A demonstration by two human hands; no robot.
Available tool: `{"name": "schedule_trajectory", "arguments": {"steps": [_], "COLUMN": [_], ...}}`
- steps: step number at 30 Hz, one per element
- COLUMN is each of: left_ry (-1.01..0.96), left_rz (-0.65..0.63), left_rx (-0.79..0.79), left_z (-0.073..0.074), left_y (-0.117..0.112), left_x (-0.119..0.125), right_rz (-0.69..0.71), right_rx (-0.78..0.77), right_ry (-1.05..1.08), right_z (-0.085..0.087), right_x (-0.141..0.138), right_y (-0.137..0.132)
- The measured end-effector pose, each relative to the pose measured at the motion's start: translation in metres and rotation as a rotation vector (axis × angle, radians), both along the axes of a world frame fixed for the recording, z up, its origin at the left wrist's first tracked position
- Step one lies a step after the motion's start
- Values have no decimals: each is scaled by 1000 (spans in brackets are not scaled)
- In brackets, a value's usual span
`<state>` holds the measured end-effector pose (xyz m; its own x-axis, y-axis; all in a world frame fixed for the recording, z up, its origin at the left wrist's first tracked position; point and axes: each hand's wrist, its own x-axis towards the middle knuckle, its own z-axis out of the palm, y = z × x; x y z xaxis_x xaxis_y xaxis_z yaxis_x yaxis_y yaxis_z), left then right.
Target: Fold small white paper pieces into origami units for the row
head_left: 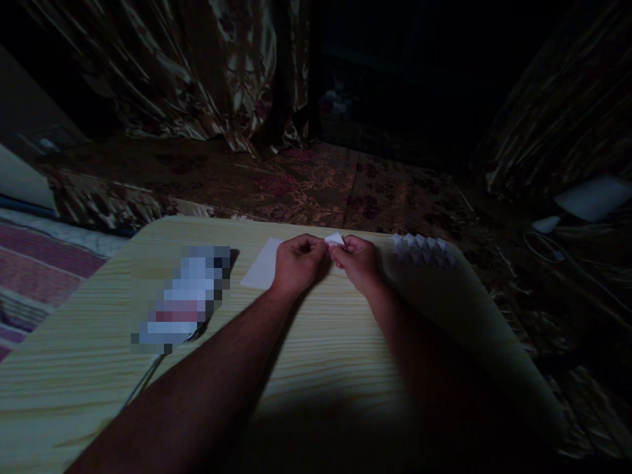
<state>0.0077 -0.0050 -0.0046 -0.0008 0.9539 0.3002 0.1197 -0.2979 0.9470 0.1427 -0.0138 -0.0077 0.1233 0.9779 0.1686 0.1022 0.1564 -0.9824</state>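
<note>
Between my two hands is a small folded piece of white paper (334,237), pinched near the far edge of the wooden table. My left hand (299,262) is closed on its left side with thumb and fingertips. From the right, my right hand (357,258) grips it the same way, fingers curled. Part of the paper is hidden by the fingers. A flat white sheet of paper (261,264) lies beside and partly behind my left hand. Right of my right hand stand several small pointed folded paper pieces (422,249), grouped in rows.
A pixelated phone-like device (185,296) lies on the left of the pale wooden table (316,368), with a cable (143,380) running toward me. Patterned curtains (237,72) hang behind a cloth-covered ledge (296,181). A striped cloth (39,270) is at the left.
</note>
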Motion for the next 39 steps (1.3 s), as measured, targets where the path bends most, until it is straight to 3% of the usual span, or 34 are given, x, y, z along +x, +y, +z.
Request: {"name": "schedule_trajectory", "arguments": {"steps": [4, 9, 19, 39], "left_ry": [36, 112, 138, 168], "left_rz": [62, 126, 65, 63], "left_rx": [39, 107, 172, 219], "left_z": [2, 3, 1, 1], "left_y": [-1, -2, -3, -3], "left_x": [0, 1, 2, 2], "right_rz": [-25, -152, -200, -207], "right_rx": [41, 216, 446, 414], "right_ry": [13, -18, -305, -356], "right_z": [0, 3, 2, 4], "right_x": [-4, -9, -5, -5], "right_y": [1, -3, -8, -8]}}
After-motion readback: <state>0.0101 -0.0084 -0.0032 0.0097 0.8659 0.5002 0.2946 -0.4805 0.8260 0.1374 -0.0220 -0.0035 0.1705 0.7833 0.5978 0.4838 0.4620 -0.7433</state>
